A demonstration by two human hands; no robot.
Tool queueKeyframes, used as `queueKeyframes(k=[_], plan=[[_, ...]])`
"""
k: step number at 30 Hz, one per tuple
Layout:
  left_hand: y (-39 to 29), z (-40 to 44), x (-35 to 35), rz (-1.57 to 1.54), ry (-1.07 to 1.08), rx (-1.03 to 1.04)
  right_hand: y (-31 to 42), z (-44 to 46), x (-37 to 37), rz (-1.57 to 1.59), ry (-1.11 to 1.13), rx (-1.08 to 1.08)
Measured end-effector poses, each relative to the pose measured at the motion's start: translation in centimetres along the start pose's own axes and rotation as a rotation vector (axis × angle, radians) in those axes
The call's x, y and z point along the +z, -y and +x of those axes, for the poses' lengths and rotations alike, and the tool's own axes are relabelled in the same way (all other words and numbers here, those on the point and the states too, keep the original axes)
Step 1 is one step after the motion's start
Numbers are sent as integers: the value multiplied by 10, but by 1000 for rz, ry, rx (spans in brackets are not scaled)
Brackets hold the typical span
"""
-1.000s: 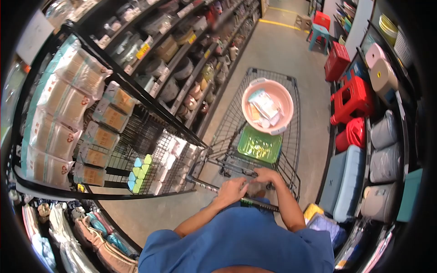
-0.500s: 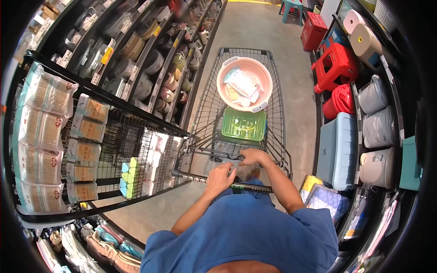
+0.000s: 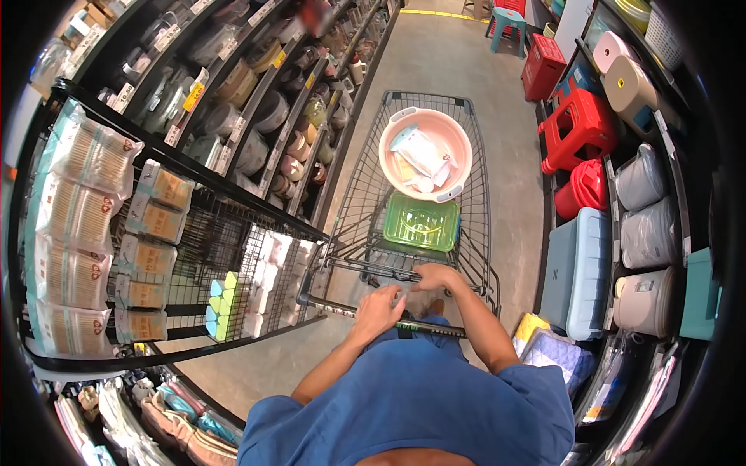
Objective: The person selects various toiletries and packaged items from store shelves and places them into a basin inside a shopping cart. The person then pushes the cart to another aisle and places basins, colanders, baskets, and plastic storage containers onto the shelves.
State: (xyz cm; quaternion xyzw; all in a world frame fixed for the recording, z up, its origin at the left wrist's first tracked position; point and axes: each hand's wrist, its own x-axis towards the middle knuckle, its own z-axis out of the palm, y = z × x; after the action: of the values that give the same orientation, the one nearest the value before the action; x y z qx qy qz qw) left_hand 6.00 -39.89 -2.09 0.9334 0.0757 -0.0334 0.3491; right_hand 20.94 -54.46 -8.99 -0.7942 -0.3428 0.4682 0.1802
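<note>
My left hand (image 3: 378,309) is over the black handlebar (image 3: 433,327) of a wire shopping cart (image 3: 365,155), thumb and fingers apart. Just past the bar, my right hand (image 3: 435,277) reaches inward, its fingers loosely bent and pointing at the left one. That forearm crosses the bar. A small greyish patch shows between the hands, too unclear to name. Inside the cart, a green translucent plastic container (image 3: 422,224) sits nearest me. Beyond it is a pink basin (image 3: 387,159) with pale handles, holding white and light-blue plastic packages (image 3: 420,149).
Shelves of packaged housewares (image 3: 233,85) line the left side. A black wire rack with bagged cotton swabs (image 3: 74,256) projects near the cart. On the right are a red stool (image 3: 579,128), a blue storage bin (image 3: 588,272) and grey bins (image 3: 645,299). A teal stool (image 3: 507,29) stands farther up the aisle.
The cart and its contents appear slightly lower and to the right in view. Shelf goods on the left have also shifted a little rightward. Both hands stay near the handlebar.
</note>
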Motion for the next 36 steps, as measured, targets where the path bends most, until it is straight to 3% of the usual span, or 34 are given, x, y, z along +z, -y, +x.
queueKeyframes(k=[11,13,14,16,19,21,23,26,32,35,36], plan=[[-1,5,0,53,85,-22,-7,3,1,12,-47,12],[5,6,4,-236,170,-72,-12,10,4,3,-32,-23],[8,10,5,-226,181,-60,-15,12,7,16,-45,-20],[8,19,4,-1080,334,-257,-18,15,10,8,-24,-18],[1,64,-2,-968,320,-168,-20,21,16,-22,35,2],[-3,106,-6,-957,318,-270,-24,31,22,29,56,53],[-6,155,-9,-1131,385,-466,-18,25,18,4,96,32],[8,234,5,-1471,439,-646,-18,21,24,43,-13,-50],[80,373,89,-1045,273,-767,1,-12,4,145,15,-15],[95,413,116,-1080,132,-827,-3,-2,11,155,45,-14],[102,423,123,-1157,136,-755,-4,2,11,152,46,-30]])
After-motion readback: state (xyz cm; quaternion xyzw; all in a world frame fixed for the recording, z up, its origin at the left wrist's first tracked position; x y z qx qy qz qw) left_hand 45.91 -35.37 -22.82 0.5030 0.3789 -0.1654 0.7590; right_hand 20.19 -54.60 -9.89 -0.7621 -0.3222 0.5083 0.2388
